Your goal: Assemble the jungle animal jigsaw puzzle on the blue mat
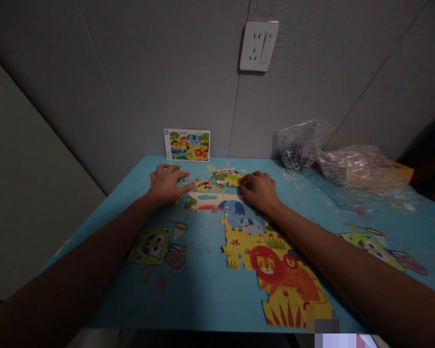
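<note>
A partly joined jigsaw puzzle (239, 246) lies on the blue table, showing elephants and red-maned lions on yellow ground. Beyond its far edge are several loose puzzle pieces (205, 185). My left hand (168, 184) is spread low over pieces at the far left, its thumb pointing right; some of them are hidden beneath it. The fingertips of my right hand (260, 191) are closed at the edge of a yellow puzzle piece (234, 180), which lies among other pieces. My right forearm passes over the puzzle's right side and covers part of it.
A picture card (187, 145) of the animal scene leans against the wall. Clear plastic bags (299, 147) with contents sit at the back right, beside crumpled plastic wrapping (358, 169). A wall socket (259, 46) is above. Cartoon figures are printed on the table (203, 290).
</note>
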`<state>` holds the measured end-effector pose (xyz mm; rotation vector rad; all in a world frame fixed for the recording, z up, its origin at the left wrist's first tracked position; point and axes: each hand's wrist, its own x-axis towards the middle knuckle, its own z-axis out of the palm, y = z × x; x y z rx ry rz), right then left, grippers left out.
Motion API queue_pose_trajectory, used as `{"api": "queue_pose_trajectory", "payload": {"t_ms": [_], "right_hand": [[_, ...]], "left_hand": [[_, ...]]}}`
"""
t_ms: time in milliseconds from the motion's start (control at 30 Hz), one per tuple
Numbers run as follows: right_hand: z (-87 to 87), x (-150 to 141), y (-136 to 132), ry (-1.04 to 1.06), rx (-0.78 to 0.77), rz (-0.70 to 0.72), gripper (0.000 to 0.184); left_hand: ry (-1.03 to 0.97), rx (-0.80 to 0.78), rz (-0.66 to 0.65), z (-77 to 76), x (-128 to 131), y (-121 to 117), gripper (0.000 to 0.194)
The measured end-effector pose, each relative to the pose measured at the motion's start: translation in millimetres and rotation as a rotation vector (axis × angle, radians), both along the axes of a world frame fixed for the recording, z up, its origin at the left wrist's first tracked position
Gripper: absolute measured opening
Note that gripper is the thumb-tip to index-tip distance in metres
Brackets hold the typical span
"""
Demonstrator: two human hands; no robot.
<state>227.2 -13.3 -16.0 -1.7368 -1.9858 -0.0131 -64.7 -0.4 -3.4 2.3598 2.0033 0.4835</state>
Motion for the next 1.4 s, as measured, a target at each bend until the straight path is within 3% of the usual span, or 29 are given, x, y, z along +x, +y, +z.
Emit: {"api": "queue_pose_trajectory", "payload": {"t_ms": [100, 433, 633, 1033, 1267, 1400], "right_hand": [[-0.2, -2, 0, -0.002, -0.001, 0.006, 0.027], [-0.5, -6, -1, 0.021, -0.002, 0.036, 0.027], [-0.3, -7, -2, 0.029, 0.014, 0.057, 0.028], [3.4, -9, -5, 0.036, -0.027, 0.070, 0.027], [2.9, -9, -5, 0.028, -0.030, 0.068, 0.027], [2.3, -9, -4, 0.032, -0.036, 0.073, 0.028]], "left_hand": [[0.038, -0.024, -0.100, -4.4, 11, -1, 0.052], [-0.073, -0.099, -0.043, 2.8, 18, -4, 0.026], [0.044, -0.010, 0.046, 2.1, 21, -7, 0.053], [0.014, -0.070, 0.033, 3.3, 20, -5, 0.044], [0.158, 0.006, 0.018, 7.4, 23, -14, 0.047], [0.146, -0.025, 0.011, 9.0, 24, -14, 0.043]]}}
